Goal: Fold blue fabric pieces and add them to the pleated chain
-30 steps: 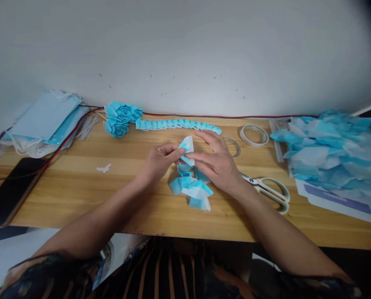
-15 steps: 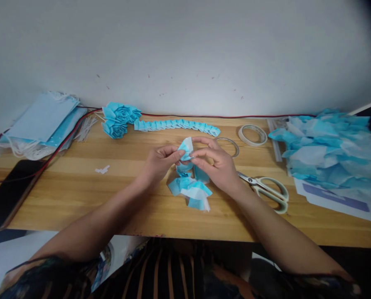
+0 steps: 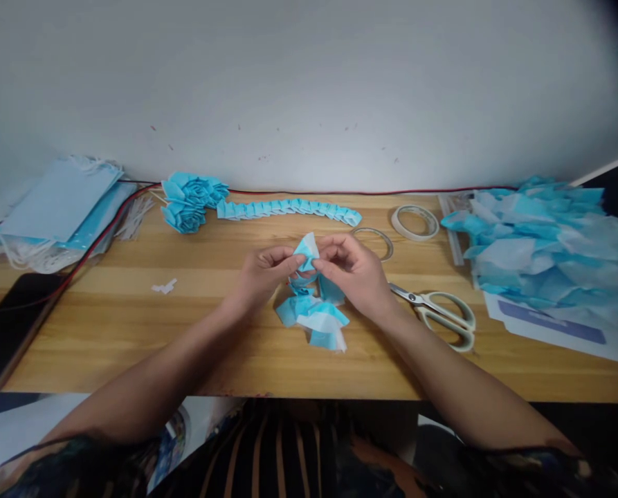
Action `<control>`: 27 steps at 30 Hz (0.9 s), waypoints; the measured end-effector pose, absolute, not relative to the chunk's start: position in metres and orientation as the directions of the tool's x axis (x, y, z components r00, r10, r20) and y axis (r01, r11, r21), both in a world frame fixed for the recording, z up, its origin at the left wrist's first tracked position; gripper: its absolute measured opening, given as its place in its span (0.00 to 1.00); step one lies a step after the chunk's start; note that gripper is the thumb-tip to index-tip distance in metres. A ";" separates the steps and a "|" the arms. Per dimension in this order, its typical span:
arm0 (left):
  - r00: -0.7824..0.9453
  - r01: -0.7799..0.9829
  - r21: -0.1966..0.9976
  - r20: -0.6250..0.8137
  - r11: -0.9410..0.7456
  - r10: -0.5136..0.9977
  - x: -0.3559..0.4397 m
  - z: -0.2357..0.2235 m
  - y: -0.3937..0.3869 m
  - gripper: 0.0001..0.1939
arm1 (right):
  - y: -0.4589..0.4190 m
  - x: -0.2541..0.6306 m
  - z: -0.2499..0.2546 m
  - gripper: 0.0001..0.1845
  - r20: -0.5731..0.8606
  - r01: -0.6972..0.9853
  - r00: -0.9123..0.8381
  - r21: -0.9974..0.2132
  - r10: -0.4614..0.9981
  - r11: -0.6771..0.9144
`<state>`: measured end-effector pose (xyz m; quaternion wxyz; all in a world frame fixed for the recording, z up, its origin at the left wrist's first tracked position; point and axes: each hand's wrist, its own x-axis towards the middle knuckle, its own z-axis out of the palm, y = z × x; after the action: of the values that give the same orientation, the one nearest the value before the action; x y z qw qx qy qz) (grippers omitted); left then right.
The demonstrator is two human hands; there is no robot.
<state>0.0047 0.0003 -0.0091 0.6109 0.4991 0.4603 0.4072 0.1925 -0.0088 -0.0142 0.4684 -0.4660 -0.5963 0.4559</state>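
Observation:
Between my two hands is a small folded piece of blue-and-white mask fabric, pointed at the top. My left hand pinches its left side between thumb and fingers. On the other side, the thumb and fingers of my right hand are closed on its lower right. Below, on the wooden table, lie several loose crumpled pieces of blue-and-white fabric, partly hidden by the hands. Scissors with cream handles rest beside my right wrist, blades pointing left.
Behind the hands lie a pleated blue strip and folded blue flowers. Two tape rolls sit to their right. A heap of blue-and-white fabric pieces covers the far right. Packed face masks and a phone are at left.
My right hand's fingers have closed in on the fabric piece, where they were more spread before. The piece now shows a sharper point. The view has shifted slightly.

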 end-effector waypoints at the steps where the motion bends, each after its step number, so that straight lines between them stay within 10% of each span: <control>1: 0.254 -0.043 0.983 -0.161 0.177 0.954 0.005 -0.009 0.000 0.16 | -0.009 0.193 -0.014 0.18 0.120 0.113 -0.134 -0.984 0.984 0.135; 27: 0.431 0.046 0.963 -0.257 0.264 0.865 0.004 -0.005 -0.004 0.14 | -0.010 0.195 -0.006 0.02 0.300 0.254 -0.171 -0.907 0.938 0.336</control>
<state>0.0040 -0.0036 -0.0047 0.6651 0.5228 0.4355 0.3078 0.1949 -0.0103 -0.0060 0.4663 -0.4439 -0.6713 0.3672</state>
